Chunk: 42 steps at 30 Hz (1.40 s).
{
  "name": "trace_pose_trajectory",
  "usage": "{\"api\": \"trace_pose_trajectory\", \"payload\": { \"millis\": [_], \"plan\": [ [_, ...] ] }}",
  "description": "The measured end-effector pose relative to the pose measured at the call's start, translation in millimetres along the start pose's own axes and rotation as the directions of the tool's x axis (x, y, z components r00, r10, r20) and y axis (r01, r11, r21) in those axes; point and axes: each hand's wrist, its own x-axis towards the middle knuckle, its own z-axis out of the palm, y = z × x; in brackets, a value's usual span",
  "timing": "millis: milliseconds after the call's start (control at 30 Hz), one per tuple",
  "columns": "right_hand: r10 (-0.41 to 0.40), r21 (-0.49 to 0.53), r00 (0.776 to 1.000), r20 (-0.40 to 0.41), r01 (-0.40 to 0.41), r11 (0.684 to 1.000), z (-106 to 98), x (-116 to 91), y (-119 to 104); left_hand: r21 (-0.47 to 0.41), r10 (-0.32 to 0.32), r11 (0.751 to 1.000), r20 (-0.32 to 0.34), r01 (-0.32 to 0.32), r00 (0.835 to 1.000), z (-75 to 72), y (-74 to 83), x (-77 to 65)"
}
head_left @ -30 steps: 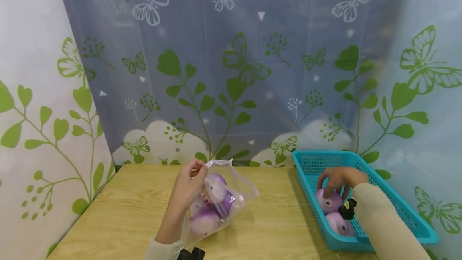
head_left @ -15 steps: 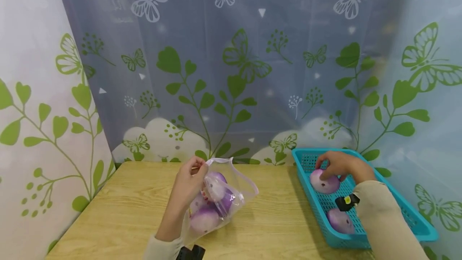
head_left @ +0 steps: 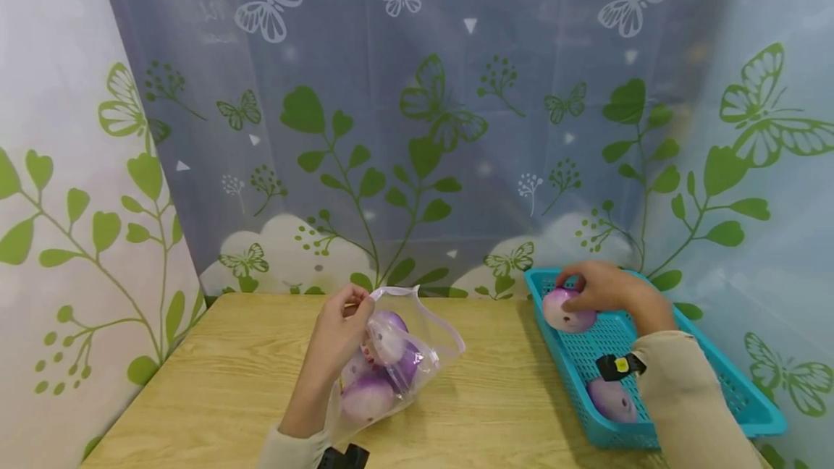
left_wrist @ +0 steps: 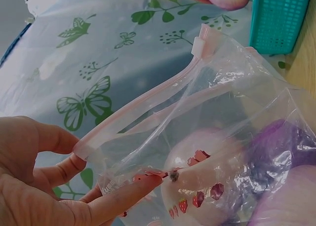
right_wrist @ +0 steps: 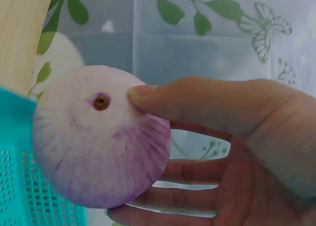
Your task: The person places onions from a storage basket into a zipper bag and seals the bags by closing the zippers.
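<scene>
My left hand (head_left: pixel 337 331) pinches the top edge of a clear zip bag (head_left: pixel 426 320) standing on the table at centre. In the left wrist view its pink zip strip (left_wrist: pixel 143 100) is parted, with a white slider (left_wrist: pixel 199 48) at the far end. Several purple-white onions (head_left: pixel 368 396) fill the lower part of the bag. Over the far left of the blue basket, my right hand (head_left: pixel 606 288) grips another onion (head_left: pixel 565 312). Its brown root end shows in the right wrist view, the thumb (right_wrist: pixel 143 95) on top and fingers beneath.
The blue perforated basket (head_left: pixel 572 386) stands at the right of the wooden table (head_left: pixel 215 382). One onion (head_left: pixel 611 402) lies in its near end. A patterned curtain (head_left: pixel 365 42) rises behind the table and along both sides.
My right hand has lifted an onion from beside the other one in the basket and carried it up toward the far left rim. The left hand and bag have stayed nearly still.
</scene>
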Motion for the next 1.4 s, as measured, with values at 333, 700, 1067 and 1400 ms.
{"api": "trace_pose_trajectory", "payload": {
  "millis": [333, 700, 1067, 1400],
  "plan": [
    [-0.093, 0.018, 0.994, -0.056, 0.094, 0.995, 7, 7, -44, 0.007, -0.011, 1.000, -0.014, 0.011, 1.000, -0.3, 0.0, -1.4],
    [-0.194, 0.079, 0.975, -0.106, 0.203, 0.976, 22, 18, -69, 0.018, -0.002, 1.000, -0.017, 0.002, 1.000, -1.4, -0.5, -0.7],
    [-0.220, 0.158, 0.969, -0.114, 0.237, 0.959, 30, 25, -91, 0.016, -0.004, 1.000, -0.015, 0.005, 1.000, -1.3, 0.9, -0.8],
    [-0.301, 0.150, 0.938, -0.174, 0.328, 0.933, 42, 34, -110, 0.017, -0.007, 1.000, -0.014, 0.007, 1.000, -0.9, 0.2, -0.4]
  ]
}}
